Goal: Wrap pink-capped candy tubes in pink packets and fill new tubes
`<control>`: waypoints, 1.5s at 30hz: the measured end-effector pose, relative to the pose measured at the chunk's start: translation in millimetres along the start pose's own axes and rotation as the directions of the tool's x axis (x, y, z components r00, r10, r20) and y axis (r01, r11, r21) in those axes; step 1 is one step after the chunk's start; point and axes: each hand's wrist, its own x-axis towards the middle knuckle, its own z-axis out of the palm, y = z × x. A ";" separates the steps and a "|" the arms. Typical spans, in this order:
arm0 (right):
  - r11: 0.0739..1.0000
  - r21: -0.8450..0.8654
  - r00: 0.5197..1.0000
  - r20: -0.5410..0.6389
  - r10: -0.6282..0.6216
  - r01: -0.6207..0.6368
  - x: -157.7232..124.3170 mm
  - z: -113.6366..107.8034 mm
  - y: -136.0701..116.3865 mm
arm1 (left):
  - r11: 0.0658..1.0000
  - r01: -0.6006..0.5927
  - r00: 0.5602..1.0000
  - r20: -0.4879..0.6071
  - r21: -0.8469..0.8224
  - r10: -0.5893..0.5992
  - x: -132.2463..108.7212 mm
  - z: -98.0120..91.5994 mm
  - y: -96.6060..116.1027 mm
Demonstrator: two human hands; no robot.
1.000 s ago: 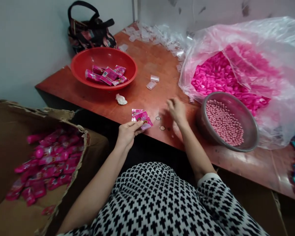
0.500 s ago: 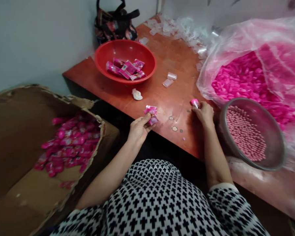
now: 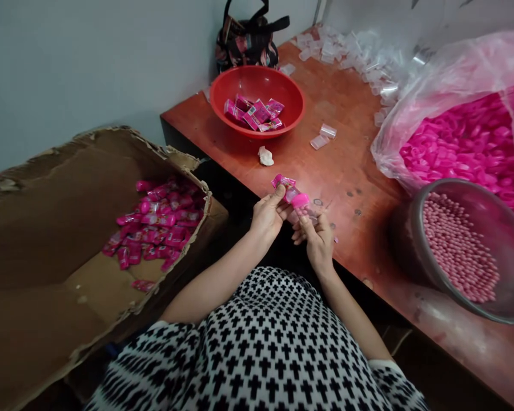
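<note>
- L hand (image 3: 266,218): fingers pinching pink printed wrapper (image 3: 278,180), just past table edge. Print present, n/legible.
- R hand (image 3: 318,245): fingers grasping pink-capped clear pc. (image 3: 300,201), cap end toward wrapper; inserted or merely touching, can't tell.
- Step (judged): fitting pc. to wrapper. Best w/ light L pinch so mouth isn't crushed; R fingers low on clear body, feed straight; if it snags, turn, don't force. Film prob. creases easily.
- White lump (image 3: 265,156), near, beyond L fingers. Unmarked.
- Clear plastic pcs. (image 3: 328,132), qty 2, beyond fingers on table (image 3: 346,165). No label seen.
- Red bowl (image 3: 274,83), farther: pink packs (image 3: 257,113), one w/ pale block, poss. barcode; txt too small.
- Carton (image 3: 29,228), L of fingers: pink wrapped pcs. (image 3: 158,220), lettering unreadable.
- Grey bowl (image 3: 413,245), R of fingers: pink beads (image 3: 458,245).
- Plastic bag (image 3: 389,137), far R: plain pink pcs. (image 3: 454,142).
- Handbag (image 3: 248,51), farthest, behind red bowl; brand n/visible.
</note>
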 end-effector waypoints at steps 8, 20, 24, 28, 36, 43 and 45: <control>0.990 0.098 0.992 0.079 0.096 -0.104 4.9 0.6 5.9 | 0.987 -0.087 0.988 0.135 0.138 0.068 -7.4 6.2 -3.4; 0.999 -0.041 0.998 0.062 0.011 -0.008 12.3 -7.3 15.6 | 0.937 -0.014 0.965 0.251 0.350 -0.079 -1.8 5.8 -3.5; 0.978 0.133 0.968 0.212 0.132 -0.162 15.7 -9.1 15.2 | 0.878 -0.063 0.954 0.286 0.475 -0.086 0.2 5.2 0.5; 0.997 -0.081 0.999 0.052 -0.016 0.020 16.2 -11.4 13.2 | 0.863 -0.083 0.948 0.308 0.498 -0.086 -2.0 3.3 -0.6; 0.979 0.151 0.969 0.223 0.104 -0.140 18.3 -10.8 9.9 | 0.849 -0.028 0.925 0.335 0.527 -0.178 -11.1 -0.6 -7.8; 0.967 0.197 0.954 0.283 0.100 -0.160 5.4 -12.2 15.6 | 0.922 -0.021 0.967 0.242 0.386 -0.079 -23.7 -25.0 -2.9; 0.962 0.206 0.956 0.266 0.121 -0.179 5.0 -9.1 17.5 | 0.915 -0.013 0.955 0.276 0.403 -0.108 -28.9 -32.7 -6.5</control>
